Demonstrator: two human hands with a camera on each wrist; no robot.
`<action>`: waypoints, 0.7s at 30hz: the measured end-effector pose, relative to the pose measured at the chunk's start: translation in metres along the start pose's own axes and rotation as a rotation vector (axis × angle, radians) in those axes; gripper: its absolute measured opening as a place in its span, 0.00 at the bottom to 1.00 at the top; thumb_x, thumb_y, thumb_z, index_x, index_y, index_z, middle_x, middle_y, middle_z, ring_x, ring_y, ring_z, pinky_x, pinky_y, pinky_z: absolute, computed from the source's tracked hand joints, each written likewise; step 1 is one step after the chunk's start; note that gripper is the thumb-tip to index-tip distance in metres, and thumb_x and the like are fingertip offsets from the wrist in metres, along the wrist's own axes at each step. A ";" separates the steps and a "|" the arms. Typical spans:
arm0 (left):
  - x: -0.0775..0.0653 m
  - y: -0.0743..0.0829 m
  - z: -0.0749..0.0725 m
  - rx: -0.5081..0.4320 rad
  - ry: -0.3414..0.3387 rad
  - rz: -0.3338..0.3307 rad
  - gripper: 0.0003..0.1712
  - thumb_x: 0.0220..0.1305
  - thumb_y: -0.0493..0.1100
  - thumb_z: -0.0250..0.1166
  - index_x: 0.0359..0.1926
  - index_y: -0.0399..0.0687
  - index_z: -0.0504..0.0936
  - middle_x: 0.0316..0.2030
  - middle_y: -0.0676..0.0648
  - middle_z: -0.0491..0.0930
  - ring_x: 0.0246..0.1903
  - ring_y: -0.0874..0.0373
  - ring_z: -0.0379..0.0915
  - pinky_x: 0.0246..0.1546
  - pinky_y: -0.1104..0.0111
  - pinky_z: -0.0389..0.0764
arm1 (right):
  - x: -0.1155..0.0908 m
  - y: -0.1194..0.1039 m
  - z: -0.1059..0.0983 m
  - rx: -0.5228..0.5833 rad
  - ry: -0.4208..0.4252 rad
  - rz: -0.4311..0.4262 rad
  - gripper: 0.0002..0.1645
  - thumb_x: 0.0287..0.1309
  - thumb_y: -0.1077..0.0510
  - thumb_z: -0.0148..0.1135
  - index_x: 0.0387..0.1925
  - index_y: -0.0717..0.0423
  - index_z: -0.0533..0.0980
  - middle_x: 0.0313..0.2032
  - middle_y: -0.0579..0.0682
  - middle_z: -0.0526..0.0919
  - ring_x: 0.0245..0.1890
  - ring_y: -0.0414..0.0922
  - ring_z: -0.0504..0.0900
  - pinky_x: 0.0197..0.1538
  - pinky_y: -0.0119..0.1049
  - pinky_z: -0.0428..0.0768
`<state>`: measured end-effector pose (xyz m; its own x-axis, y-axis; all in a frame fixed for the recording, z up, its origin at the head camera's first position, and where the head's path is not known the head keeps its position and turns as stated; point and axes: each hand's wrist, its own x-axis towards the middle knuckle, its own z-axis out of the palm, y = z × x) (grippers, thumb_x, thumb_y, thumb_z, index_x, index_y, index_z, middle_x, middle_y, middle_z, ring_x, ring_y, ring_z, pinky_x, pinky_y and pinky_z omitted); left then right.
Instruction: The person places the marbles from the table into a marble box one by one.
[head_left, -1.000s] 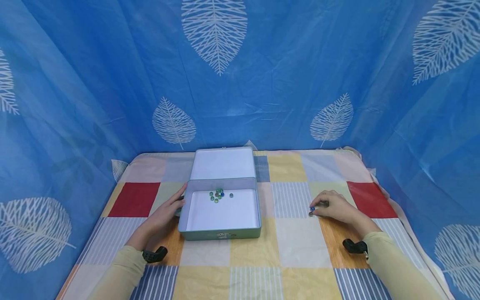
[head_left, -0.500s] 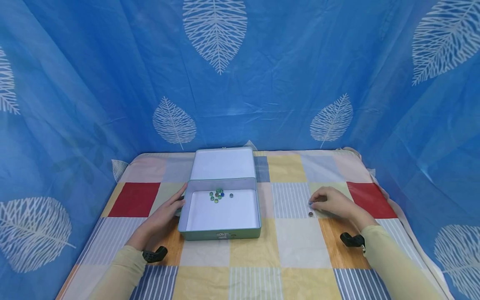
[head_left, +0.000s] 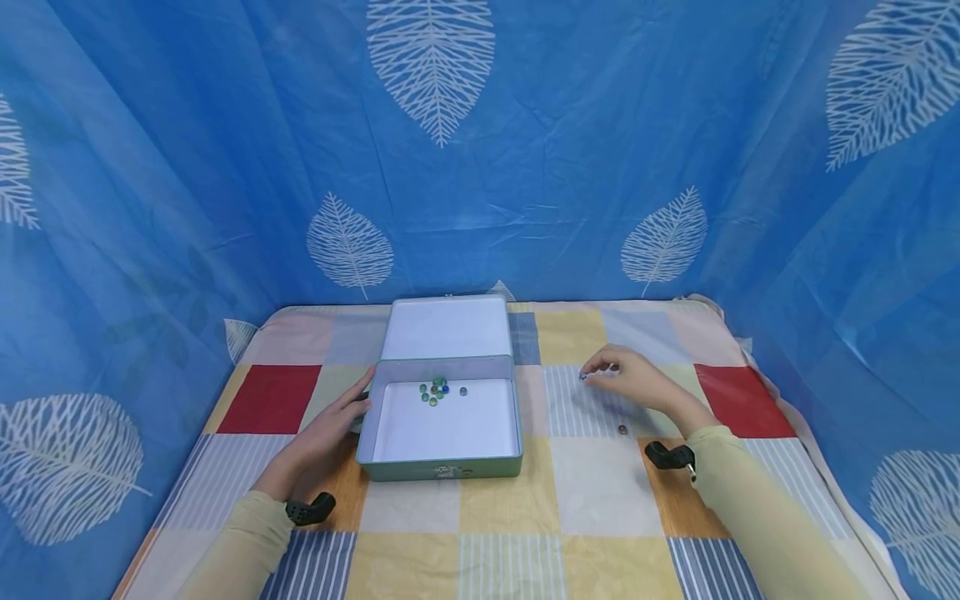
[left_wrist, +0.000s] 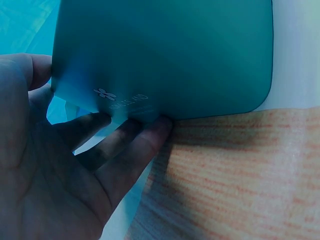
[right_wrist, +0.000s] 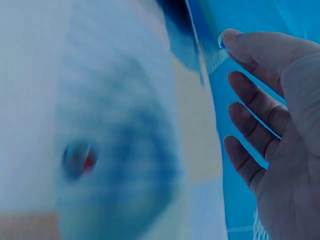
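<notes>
A green metal tin box (head_left: 480, 468) lies open on the table, its white-lined lid (head_left: 448, 325) folded back. Against its left side rests my left hand (head_left: 330, 429); the left wrist view has the extended fingertips touching the green wall (left_wrist: 200, 55). Several glass marbles (head_left: 432, 392) are grouped toward the back of the box. Between thumb and index finger my right hand (head_left: 637, 382) pinches a small bluish marble (head_left: 582, 376), held over the striped cloth right of the box. A brown-looking marble (head_left: 622, 430) sits on the cloth below that hand; the right wrist view shows it blurred, with a red patch.
A patchwork-patterned cloth (head_left: 510, 508) covers the table. Blue curtains (head_left: 562, 167) with white leaf prints stand around the back and both sides. Each wrist carries a black device, such as the wrist camera (head_left: 670, 455) on the right.
The right hand has picked up the bluish marble from beside the brown one and moved left and away from the person. The left hand and the box have stayed put.
</notes>
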<state>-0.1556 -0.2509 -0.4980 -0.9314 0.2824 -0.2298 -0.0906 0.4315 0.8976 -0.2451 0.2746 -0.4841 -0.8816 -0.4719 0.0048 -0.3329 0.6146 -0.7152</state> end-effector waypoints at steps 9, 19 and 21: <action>0.002 -0.002 -0.001 0.007 0.002 -0.015 0.35 0.83 0.55 0.43 0.82 0.73 0.39 0.82 0.51 0.34 0.78 0.37 0.36 0.70 0.33 0.51 | 0.031 -0.042 0.023 0.083 -0.060 -0.101 0.11 0.67 0.46 0.68 0.47 0.43 0.84 0.46 0.43 0.82 0.49 0.48 0.76 0.56 0.52 0.74; 0.002 -0.002 -0.001 -0.004 -0.005 -0.029 0.35 0.83 0.56 0.43 0.82 0.76 0.39 0.82 0.50 0.33 0.78 0.35 0.38 0.70 0.33 0.51 | 0.061 -0.081 0.058 0.068 -0.139 -0.216 0.08 0.67 0.48 0.68 0.45 0.40 0.86 0.46 0.39 0.81 0.54 0.47 0.74 0.59 0.58 0.74; 0.002 0.000 -0.001 -0.010 -0.007 -0.033 0.35 0.83 0.55 0.43 0.82 0.77 0.39 0.82 0.51 0.33 0.77 0.35 0.38 0.69 0.33 0.52 | 0.065 -0.089 0.064 0.054 -0.149 -0.245 0.07 0.66 0.47 0.69 0.43 0.39 0.86 0.45 0.38 0.81 0.53 0.49 0.75 0.59 0.57 0.74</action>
<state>-0.1581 -0.2513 -0.4983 -0.9252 0.2744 -0.2623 -0.1250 0.4321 0.8931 -0.2518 0.1489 -0.4652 -0.7172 -0.6920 0.0819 -0.5078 0.4385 -0.7415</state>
